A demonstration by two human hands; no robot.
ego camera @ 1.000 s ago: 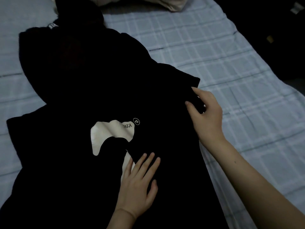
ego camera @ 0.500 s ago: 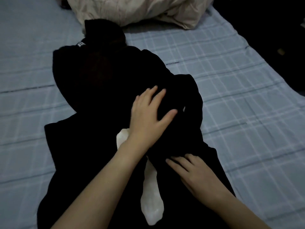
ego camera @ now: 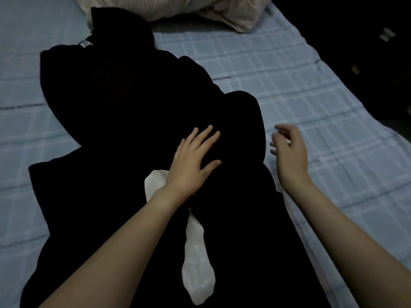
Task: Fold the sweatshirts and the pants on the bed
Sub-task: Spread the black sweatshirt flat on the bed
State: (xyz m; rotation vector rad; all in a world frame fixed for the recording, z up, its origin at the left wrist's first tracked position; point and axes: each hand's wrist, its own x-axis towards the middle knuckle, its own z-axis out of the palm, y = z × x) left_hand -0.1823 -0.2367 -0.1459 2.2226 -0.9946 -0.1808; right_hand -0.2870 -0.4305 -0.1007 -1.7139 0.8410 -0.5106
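The black sweatshirt [ego camera: 111, 130] lies spread on the bed [ego camera: 311, 103]; it is soft and limp, so take it by an edge or sleeve. Your left hand [ego camera: 191, 167] presses flat on its middle, fingers straight. Your right hand [ego camera: 291, 156] hovers beside its right edge, fingers loosely curled, probably holding nothing. No container shows.

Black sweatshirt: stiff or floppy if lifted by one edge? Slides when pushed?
Likely floppy: the black sweatshirt lies in soft rumpled folds. Probably bunches rather than slides on the checked sheet; the left hand pressing flat should pin it.
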